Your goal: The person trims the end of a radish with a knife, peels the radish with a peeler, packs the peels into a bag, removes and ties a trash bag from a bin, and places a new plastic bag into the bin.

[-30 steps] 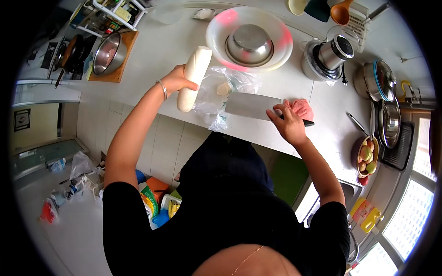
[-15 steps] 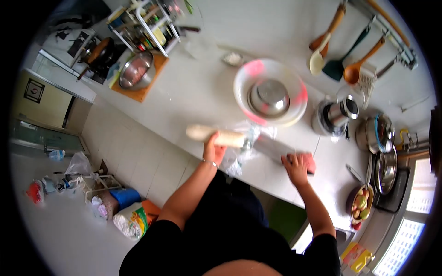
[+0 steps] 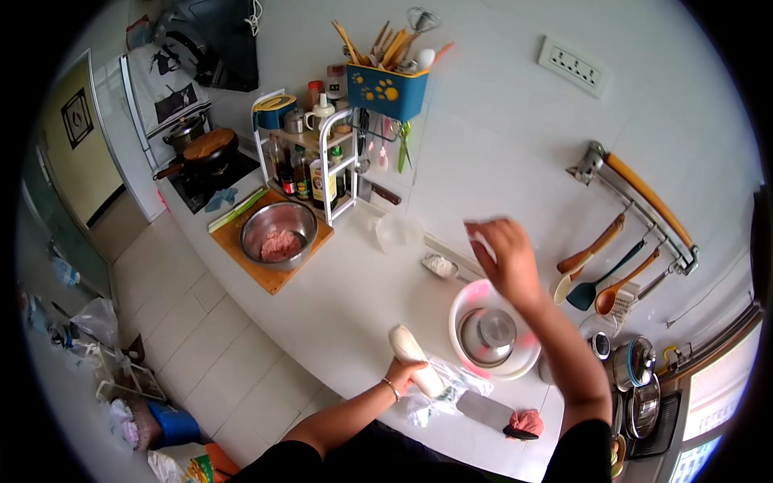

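Note:
My left hand [image 3: 407, 375] is wrapped round a pale cylindrical root vegetable [image 3: 409, 348], which tilts above the counter edge. A crumpled clear plastic bag [image 3: 455, 382] lies around its lower end. My right hand [image 3: 507, 258] is raised over the back of the counter, in front of the wall, fingers loosely bent and apart with nothing seen in them. Below that arm, a cleaver [image 3: 483, 409] lies flat, its dark handle beside a crumpled pink cloth [image 3: 527, 420]. A metal bowl [image 3: 488, 332] sits inside a pink-and-white basin [image 3: 469, 366].
A steel bowl of minced meat [image 3: 280, 245] and scallions [image 3: 239, 211] rest on a wooden board [image 3: 272, 278]. Behind stands a bottle rack [image 3: 326, 173]. A scoop of white powder [image 3: 440, 265] lies near the wall. Utensils hang from a rail [image 3: 644, 213] at right.
My right hand has left the cleaver and risen toward the wall. My left hand still holds the root vegetable, now tilted differently. The camera view has swung up and left.

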{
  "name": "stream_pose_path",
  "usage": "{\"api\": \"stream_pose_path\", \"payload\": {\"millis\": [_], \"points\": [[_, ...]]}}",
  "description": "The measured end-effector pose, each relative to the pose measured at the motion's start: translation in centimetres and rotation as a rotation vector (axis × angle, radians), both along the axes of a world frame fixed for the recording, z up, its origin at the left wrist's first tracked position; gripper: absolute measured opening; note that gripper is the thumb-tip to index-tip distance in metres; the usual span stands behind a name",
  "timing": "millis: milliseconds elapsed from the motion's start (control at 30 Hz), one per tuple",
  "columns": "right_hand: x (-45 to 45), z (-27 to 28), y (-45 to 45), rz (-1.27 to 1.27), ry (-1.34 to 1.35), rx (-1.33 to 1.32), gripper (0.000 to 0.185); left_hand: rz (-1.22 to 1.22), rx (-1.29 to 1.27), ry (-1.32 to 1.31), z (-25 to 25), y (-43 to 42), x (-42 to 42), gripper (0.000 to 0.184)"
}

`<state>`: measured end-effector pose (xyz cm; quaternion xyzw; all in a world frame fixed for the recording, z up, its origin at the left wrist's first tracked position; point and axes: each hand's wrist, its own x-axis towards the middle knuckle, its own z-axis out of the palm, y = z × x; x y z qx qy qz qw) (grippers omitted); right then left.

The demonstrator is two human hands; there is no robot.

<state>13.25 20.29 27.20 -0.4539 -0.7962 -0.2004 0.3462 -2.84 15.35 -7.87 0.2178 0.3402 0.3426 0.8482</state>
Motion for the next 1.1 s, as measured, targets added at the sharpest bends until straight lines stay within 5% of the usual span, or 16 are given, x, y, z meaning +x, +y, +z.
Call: {"api": "stream_pose_path", "payload": {"millis": [200,400,767,833,1100], "points": [[-5.6,9.1,21.1,-0.056,-0.023,0.062,0.010,-0.402,-0.272,-0.166,1.2,0.2,0.4,0.061],[-6.9,14.3,34.3,-0.437,-0.356,-0.108,0.030,-0.567,-0.243,-0.227,3.6,0.8,-1.5,0.069],[-4.9,15.2,38.8,-0.635,-0.696,-0.078,0.031,-0.656,-0.153,-0.407,7.8,6.2,-3.6,0.073],[-5.9,15.2,38.9,-0.897,-0.826,-0.097,0.030,-0.585,-0.154,-0.441,8.3,6.9,-4.0,0.064],[-5.3,15.9,38.9,-0.945,-0.810,-0.253,0.036,-0.478,-0.143,-0.491,8.5,8.6,-5.0,0.057]]}}
